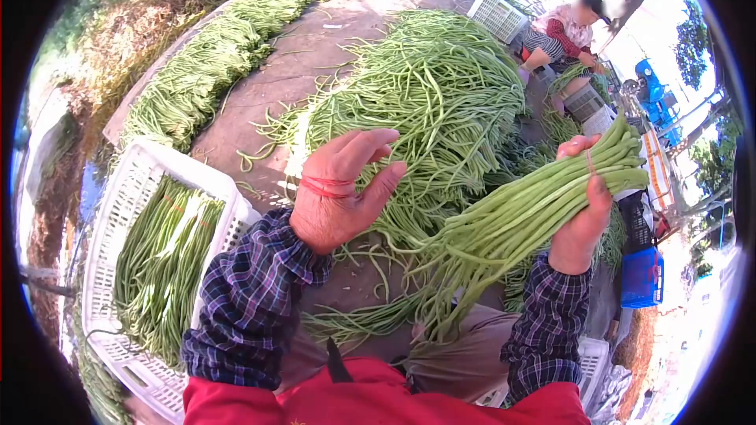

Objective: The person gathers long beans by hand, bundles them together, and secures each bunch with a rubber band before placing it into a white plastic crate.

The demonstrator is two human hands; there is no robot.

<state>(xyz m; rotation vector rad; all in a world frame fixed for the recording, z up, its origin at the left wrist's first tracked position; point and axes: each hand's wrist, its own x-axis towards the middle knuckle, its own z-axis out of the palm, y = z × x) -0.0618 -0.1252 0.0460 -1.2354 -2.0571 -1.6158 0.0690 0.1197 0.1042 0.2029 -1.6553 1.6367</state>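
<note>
My right hand (584,224) is closed round a bundle of long green beans (520,216), near the end where a thin reddish band (590,161) circles them. The loose ends of the bundle hang down to the left over my lap. My left hand (339,189) is held up apart from the bundle, fingers curved and thumb spread, with nothing in its grasp. Red rubber bands (327,186) loop around that wrist. Beyond my hands lies a large heap of loose long beans (441,94).
A white plastic crate (98,267) with bundled beans stands at my left. A long row of beans (205,71) runs along the ground sheet (272,98). At the upper right a person (575,35) sits handling beans beside a white crate (498,14). A blue crate (642,277) lies right.
</note>
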